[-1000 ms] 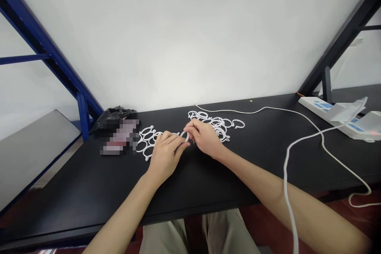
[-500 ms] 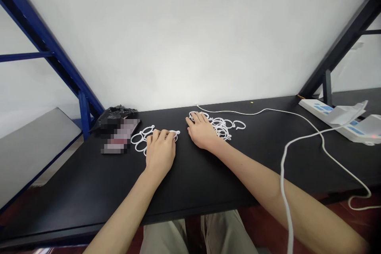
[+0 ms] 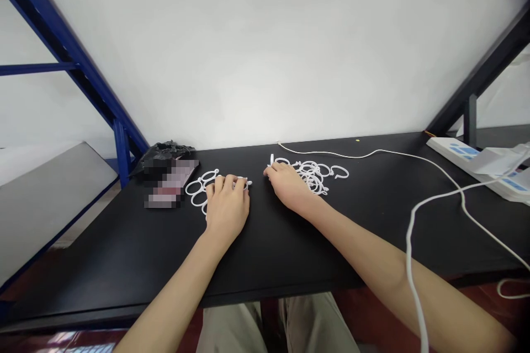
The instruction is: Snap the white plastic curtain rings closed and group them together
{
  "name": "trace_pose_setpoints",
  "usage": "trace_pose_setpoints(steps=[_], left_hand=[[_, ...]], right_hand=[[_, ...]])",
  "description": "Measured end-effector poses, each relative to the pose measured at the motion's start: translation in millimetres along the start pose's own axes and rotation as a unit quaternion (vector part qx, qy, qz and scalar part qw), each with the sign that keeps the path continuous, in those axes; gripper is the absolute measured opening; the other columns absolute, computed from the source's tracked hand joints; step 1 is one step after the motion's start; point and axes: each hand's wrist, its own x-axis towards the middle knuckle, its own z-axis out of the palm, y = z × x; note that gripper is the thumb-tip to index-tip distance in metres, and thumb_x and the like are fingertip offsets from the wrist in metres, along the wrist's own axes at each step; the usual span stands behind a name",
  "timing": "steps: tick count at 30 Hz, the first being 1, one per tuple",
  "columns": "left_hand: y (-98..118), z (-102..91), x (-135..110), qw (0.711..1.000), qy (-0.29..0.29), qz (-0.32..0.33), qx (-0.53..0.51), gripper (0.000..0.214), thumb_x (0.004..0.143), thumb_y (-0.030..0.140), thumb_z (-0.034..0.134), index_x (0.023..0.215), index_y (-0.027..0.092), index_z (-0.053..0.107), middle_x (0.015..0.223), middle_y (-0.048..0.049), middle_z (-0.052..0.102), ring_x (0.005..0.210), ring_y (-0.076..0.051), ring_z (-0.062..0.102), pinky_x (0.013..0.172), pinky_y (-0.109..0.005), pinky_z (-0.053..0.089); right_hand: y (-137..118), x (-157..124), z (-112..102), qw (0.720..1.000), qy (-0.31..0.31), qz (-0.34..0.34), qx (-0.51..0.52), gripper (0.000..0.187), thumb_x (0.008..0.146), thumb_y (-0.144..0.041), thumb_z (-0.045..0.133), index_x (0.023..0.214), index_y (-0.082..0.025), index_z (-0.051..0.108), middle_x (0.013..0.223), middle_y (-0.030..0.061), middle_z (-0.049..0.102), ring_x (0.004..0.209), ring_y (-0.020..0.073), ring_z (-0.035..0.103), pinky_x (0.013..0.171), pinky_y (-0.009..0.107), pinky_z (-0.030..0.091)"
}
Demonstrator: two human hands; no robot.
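Left hand (image 3: 227, 207) lies palm down on the black table (image 3: 290, 248), fingers extended and only slightly bent, with no closed grip visible. Its fingertips (image 3: 232, 183) rest on the near edge of the left group of rings (image 3: 197, 190). These white plastic rings lie flat and spread from the 12 o'clock to the 10 o'clock side of the hand.

Right hand (image 3: 290, 188) sits just beside the left hand, at its 2 o'clock, palm down, with fingers bent toward its own 11 o'clock. A white ring section (image 3: 272, 159) stands upright directly beyond those fingertips; whether it is pinched or merely touched cannot be determined. The right heap of rings (image 3: 317, 175), tangled and overlapping, lies against this hand from its 12 o'clock to its 2 o'clock, with one open ring (image 3: 340, 171) at the outer end.

At 10 o'clock from the left hand, beyond the rings, are a blurred object (image 3: 169, 183) and a crumpled black bag (image 3: 165, 151). A blue frame (image 3: 121, 157) stands further along at the table corner. A white cable (image 3: 372, 153) runs from 12 o'clock of the right hand toward 3 o'clock, in the direction of a power strip (image 3: 455, 150) near a black frame post (image 3: 472, 116). A white wall (image 3: 265, 55) backs the table
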Motion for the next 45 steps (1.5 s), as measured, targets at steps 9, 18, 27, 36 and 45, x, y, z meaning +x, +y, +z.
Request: trace_pose_setpoints(steps=[9,18,27,36,45], left_hand=[[11.2,-2.6,-1.7,0.996,0.011,0.076,0.045,0.025,0.094,0.022,0.042,0.103,0.016,0.064,0.103,-0.0121,0.065,0.097,-0.031,0.053,0.084,-0.045,0.037],[15.2,15.4,21.6,0.995,0.026,0.096,-0.017,0.052,0.092,0.046,0.047,0.124,0.006,0.053,0.110,-0.0183,0.065,0.101,-0.034,0.051,0.089,-0.049,0.036],[10.6,12.8,26.0,0.976,-0.040,0.081,-0.199,0.021,0.088,0.027,0.052,0.105,0.015,0.057,0.086,-0.0079,0.059,0.090,-0.025,0.051,0.077,-0.039,0.045],[6.9,8.2,26.5,0.954,-0.017,0.007,-0.298,0.011,0.087,0.020,0.049,0.085,0.020,0.060,0.073,-0.0002,0.050,0.074,-0.017,0.054,0.066,-0.028,0.045],[4.7,4.8,26.6,0.943,0.004,-0.033,-0.330,0.016,0.089,0.027,0.055,0.100,0.024,0.066,0.080,0.0000,0.058,0.075,-0.016,0.057,0.072,-0.027,0.046]], right_hand=[[-4.1,-6.0,-10.3,0.999,0.038,0.025,-0.007,0.036,0.091,-0.014,0.048,0.125,-0.014,0.057,0.111,0.0147,0.059,0.106,0.0274,0.056,0.090,0.037,0.042],[-12.3,-7.5,-18.6,0.989,0.102,0.047,0.093,0.022,0.092,-0.011,0.042,0.101,-0.014,0.063,0.101,0.0090,0.060,0.083,0.0188,0.059,0.081,0.032,0.046],[-17.0,-13.9,-19.7,0.948,0.152,0.007,0.280,0.023,0.097,-0.016,0.034,0.104,-0.018,0.057,0.104,0.0045,0.059,0.090,0.0137,0.059,0.085,0.028,0.045],[-23.7,-16.6,-17.6,0.933,0.198,0.011,0.301,0.019,0.095,-0.021,0.044,0.108,-0.017,0.058,0.108,0.0078,0.060,0.105,0.0189,0.054,0.093,0.034,0.044],[-18.3,-12.2,-12.6,0.902,0.189,0.058,0.385,0.019,0.095,-0.030,0.047,0.106,-0.018,0.056,0.107,0.0060,0.063,0.098,0.0150,0.060,0.086,0.029,0.046]])
